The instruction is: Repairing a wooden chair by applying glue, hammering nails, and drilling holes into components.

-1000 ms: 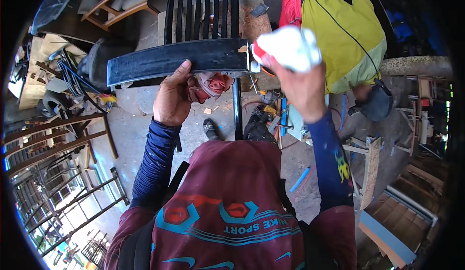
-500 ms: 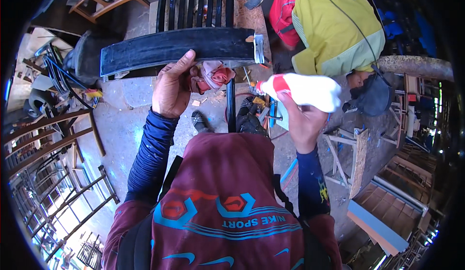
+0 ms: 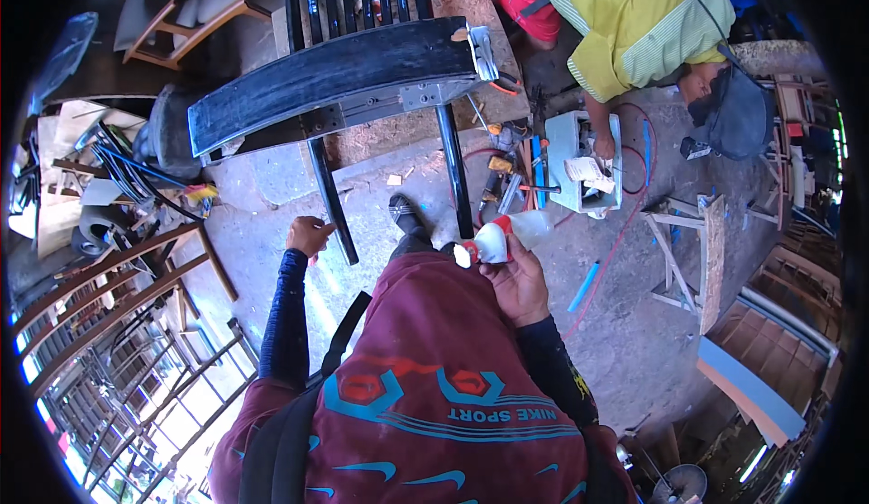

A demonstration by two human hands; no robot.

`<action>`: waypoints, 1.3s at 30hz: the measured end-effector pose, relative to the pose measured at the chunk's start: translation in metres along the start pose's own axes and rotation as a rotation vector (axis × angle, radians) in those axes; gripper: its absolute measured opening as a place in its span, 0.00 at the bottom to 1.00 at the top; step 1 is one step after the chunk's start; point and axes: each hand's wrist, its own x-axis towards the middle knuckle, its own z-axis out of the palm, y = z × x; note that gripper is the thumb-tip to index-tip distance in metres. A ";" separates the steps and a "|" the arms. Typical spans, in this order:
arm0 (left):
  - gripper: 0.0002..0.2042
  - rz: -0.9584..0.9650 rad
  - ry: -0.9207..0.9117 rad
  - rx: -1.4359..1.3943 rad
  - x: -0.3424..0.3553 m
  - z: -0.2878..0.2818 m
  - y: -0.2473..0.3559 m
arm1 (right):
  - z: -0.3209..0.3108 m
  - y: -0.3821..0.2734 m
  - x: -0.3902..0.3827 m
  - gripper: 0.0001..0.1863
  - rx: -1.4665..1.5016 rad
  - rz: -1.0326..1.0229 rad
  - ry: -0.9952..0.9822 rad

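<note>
A black wooden chair stands in front of me, with a broad curved rail point(image 3: 335, 83) and two thin legs point(image 3: 330, 201). My left hand point(image 3: 308, 232) is low beside the left leg, with the fingers curled into a fist. I cannot see whether anything is inside it. My right hand point(image 3: 518, 280) is close to my chest and grips a white squeeze bottle with a red cap point(image 3: 493, 242), its nozzle pointing left. The bottle is near the chair's right leg point(image 3: 454, 174) and does not touch it.
A person in a yellow shirt point(image 3: 634, 24) crouches at the upper right, one hand at a grey box point(image 3: 588, 165). Loose tools point(image 3: 507, 174) lie on the concrete floor. Wooden chair frames point(image 3: 109, 278) are stacked on the left, and a small wooden stand point(image 3: 697, 251) is on the right.
My left hand has left the chair's rail and dropped down beside the leg; the reddish rag is out of sight. My right hand has brought the bottle down and in toward my chest.
</note>
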 end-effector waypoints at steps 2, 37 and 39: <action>0.20 -0.096 0.005 -0.223 0.003 0.013 -0.020 | -0.004 0.003 -0.002 0.18 -0.004 0.012 -0.036; 0.04 0.002 -0.033 -0.954 0.076 0.006 -0.062 | -0.048 0.201 0.182 0.21 -0.329 -0.435 0.419; 0.04 0.006 -0.046 -0.895 0.070 -0.022 -0.073 | -0.037 0.221 0.178 0.21 -0.187 -0.401 0.358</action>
